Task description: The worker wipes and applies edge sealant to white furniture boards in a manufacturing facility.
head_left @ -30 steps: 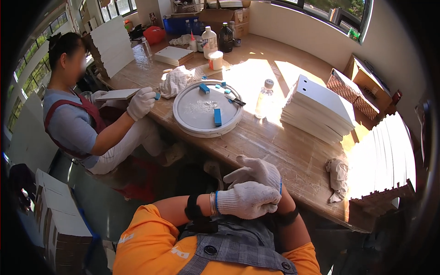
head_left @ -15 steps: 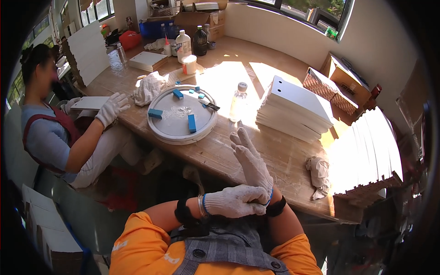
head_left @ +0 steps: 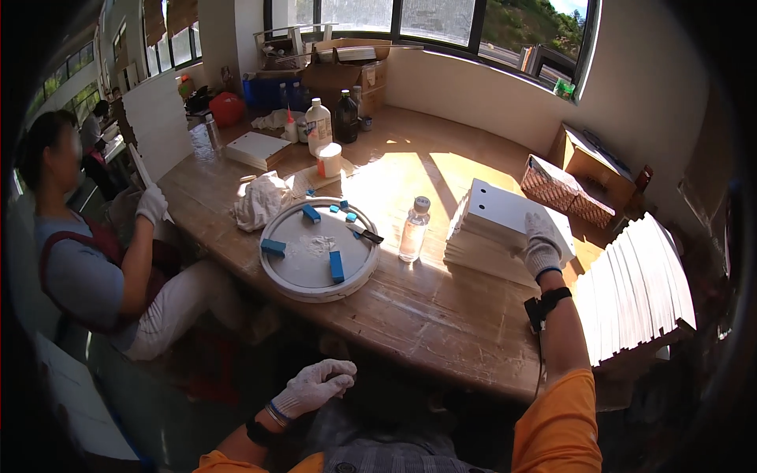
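I am resting my knit-gloved right hand (head_left: pixel 542 246) flat, grip open, on the stack of smooth white square panels (head_left: pixel 505 230) lying on the grainy wooden counter (head_left: pixel 441 315). My left hand (head_left: pixel 315 386) is hanging loosely curled, holding nothing, below the counter's edge.

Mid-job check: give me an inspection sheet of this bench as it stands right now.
Surface: wooden table, sunlit, worn.
Job's things: stack of white boards; right hand rests on top.
Clutter: round tray with blue blocks; clear bottle; crumpled cloth; bottles and boxes at the far end.
Grippers: left hand gloved, loosely curled, empty, below the table edge.
Cables: nothing seen.
Surroundings: seated co-worker at left; more white boards at right; windows behind.
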The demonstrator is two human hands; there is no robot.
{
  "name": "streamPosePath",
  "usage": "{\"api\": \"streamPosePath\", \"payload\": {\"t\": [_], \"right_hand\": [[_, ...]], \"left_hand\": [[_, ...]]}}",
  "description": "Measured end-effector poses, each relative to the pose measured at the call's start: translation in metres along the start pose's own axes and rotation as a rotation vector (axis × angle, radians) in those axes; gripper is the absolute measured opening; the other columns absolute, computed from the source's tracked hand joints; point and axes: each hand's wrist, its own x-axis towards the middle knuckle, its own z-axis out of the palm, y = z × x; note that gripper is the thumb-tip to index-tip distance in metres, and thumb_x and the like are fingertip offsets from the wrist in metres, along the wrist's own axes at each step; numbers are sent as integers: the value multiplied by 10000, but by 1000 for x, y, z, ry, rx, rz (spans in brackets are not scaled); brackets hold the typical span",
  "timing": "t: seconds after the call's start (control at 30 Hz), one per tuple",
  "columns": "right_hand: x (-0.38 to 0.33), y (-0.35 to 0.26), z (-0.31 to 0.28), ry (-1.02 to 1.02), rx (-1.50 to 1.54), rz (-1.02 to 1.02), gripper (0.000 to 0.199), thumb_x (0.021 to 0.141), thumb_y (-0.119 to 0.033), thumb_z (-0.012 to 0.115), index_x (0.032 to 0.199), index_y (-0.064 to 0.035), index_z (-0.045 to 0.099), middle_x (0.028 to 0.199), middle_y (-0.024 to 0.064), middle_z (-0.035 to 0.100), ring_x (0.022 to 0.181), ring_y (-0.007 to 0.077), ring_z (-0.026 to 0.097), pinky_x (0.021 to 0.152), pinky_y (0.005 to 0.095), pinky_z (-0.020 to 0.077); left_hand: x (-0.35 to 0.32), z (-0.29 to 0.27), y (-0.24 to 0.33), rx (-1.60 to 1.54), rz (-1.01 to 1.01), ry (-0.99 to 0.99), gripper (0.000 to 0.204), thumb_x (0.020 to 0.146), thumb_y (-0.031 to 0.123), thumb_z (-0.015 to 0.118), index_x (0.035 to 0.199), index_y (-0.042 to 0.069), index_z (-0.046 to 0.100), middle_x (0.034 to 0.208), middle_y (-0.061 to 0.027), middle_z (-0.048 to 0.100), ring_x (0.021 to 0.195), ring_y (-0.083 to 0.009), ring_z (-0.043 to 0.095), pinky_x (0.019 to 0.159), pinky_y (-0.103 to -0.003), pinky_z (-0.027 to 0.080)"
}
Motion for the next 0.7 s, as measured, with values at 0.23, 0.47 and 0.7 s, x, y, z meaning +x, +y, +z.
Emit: {"api": "streamPosePath", "payload": {"t": [0.23, 0.47, 0.7], "right_hand": [[-46, 22, 19, 412, -11, -77, 489, 874, -131, 512, 1354, -64, 452, 1368, 173, 482, 1271, 324, 445, 1084, 409, 340], [-190, -43, -48, 682, 241, -495, 496, 763, 7, 616, 1248, -51, 531, 1206, 157, 596, 1140, 370, 561, 994, 489, 441], [-234, -92, -16, 53, 323, -839, 573, 798, -425, 648, 1272, -128, 523, 1339, 106, 513, 1241, 346, 481, 1091, 540, 315]], "left_hand": [[4, -5, 6, -98, 5, -38, 236, 941, 103, 568, 1150, -8, 574, 925, -52, 639, 765, -96, 604, 725, -254, 536], [40, 19, 19, -709, 69, -251, 658, 931, 536, 488, 1349, 33, 417, 1121, -116, 617, 942, -206, 644, 819, -357, 546], [51, 64, 22, -1024, -232, -120, 527, 990, 404, 430, 1333, 6, 398, 1259, -162, 543, 1145, -315, 563, 981, -462, 469]]}}
